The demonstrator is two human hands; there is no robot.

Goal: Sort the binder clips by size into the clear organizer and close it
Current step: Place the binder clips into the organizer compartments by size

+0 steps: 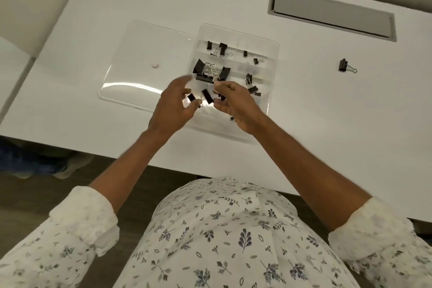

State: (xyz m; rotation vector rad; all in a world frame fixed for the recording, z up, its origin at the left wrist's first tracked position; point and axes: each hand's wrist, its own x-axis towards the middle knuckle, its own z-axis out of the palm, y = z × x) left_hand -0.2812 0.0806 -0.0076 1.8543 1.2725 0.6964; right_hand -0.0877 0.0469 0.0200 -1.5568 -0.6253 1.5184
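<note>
Clear organizer (254,41) lies open on the counter (327,124), binder clips (210,72) inside. Over its near side, the left hand (173,110) pinches a small clip (191,97) in its fingers. The right hand (236,107) has curled fingers, grip unclear.

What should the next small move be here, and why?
Probably drop the clip pinched by the left hand into the near compartment of the organizer, which it hovers above. The right hand is beside it; a stray clip waits on the table.
</note>
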